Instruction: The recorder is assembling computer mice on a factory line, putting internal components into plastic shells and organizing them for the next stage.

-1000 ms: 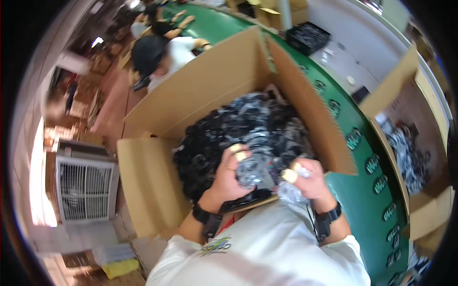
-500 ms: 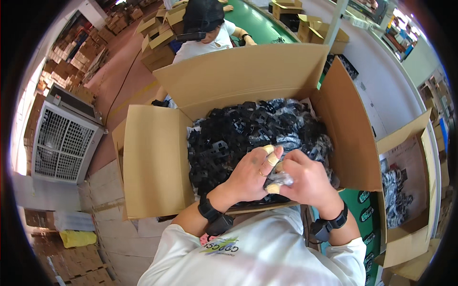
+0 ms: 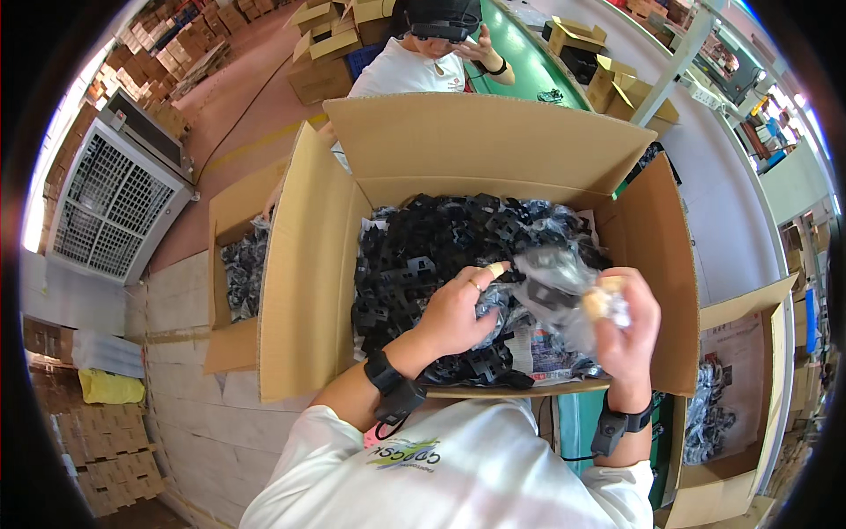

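My right hand [image 3: 627, 326], smeared by motion and with tape on its fingertips, grips a clear plastic bag [image 3: 551, 286] with something dark inside. The bag hangs over the right half of a large open carton [image 3: 304, 326]. My left hand [image 3: 458, 310], a ring on one finger and tape on the fingertip, is beside the bag with thumb and forefinger apart. Clear plastic shows behind that gap; its other fingers are hidden. Below both hands lie many small black plastic parts [image 3: 414, 242], some loose, some in clear bags. Printed paper [image 3: 533, 353] shows between them near the front wall.
Another open carton [image 3: 231, 339] with bagged parts stands left, and a third [image 3: 749, 441] at right. Beyond the carton, a person [image 3: 401, 70] in a white shirt is beside the green conveyor belt [image 3: 520, 62]. A grey air cooler [image 3: 115, 189] stands far left.
My right hand has drawn away from my left, up and to the right, with the plastic bag. The view has shifted, showing the left carton. The other person has raised a hand.
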The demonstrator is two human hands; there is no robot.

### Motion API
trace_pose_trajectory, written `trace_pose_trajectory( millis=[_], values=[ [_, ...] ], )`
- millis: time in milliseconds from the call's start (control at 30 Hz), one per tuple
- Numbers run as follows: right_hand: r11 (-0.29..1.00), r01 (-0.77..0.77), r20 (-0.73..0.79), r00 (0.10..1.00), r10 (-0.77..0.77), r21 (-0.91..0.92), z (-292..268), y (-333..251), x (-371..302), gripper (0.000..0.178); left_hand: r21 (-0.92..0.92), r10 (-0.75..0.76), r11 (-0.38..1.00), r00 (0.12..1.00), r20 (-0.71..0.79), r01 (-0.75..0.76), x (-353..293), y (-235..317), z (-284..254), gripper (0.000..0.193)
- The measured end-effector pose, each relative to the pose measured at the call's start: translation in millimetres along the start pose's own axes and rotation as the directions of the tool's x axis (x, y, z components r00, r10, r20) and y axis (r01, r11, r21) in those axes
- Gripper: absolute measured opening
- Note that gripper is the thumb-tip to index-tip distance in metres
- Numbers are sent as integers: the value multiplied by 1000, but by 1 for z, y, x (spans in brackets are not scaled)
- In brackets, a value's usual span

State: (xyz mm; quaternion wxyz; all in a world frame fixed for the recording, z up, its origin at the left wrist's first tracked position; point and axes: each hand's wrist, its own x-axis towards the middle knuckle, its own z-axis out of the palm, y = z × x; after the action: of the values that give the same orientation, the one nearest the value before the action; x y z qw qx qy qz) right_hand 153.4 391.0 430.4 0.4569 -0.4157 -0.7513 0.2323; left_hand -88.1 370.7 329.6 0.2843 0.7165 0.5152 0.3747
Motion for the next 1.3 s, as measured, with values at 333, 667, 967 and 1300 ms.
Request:
trace_pose_trajectory(
  millis=[333,667,967,1300],
  values=[
    [929,-22,208,972,105,-369,3,21,-1,20,-59,-82,996,982,-171,72,3,4,-10,57],
    [967,-251,-226,941,252,32,-26,11,5,16,-97,-53,995,978,-200,34,0,7,-11,56],
    [962,-214,-11,977,215,-171,-6,0,-6,8,-109,-16,994,967,-255,-12,-1,6,-7,58],
    [974,-225,-70,972,223,-8,-1,10,-19,16,-121,-1,992,953,-302,-37,-4,1,-10,57]
  ],
)
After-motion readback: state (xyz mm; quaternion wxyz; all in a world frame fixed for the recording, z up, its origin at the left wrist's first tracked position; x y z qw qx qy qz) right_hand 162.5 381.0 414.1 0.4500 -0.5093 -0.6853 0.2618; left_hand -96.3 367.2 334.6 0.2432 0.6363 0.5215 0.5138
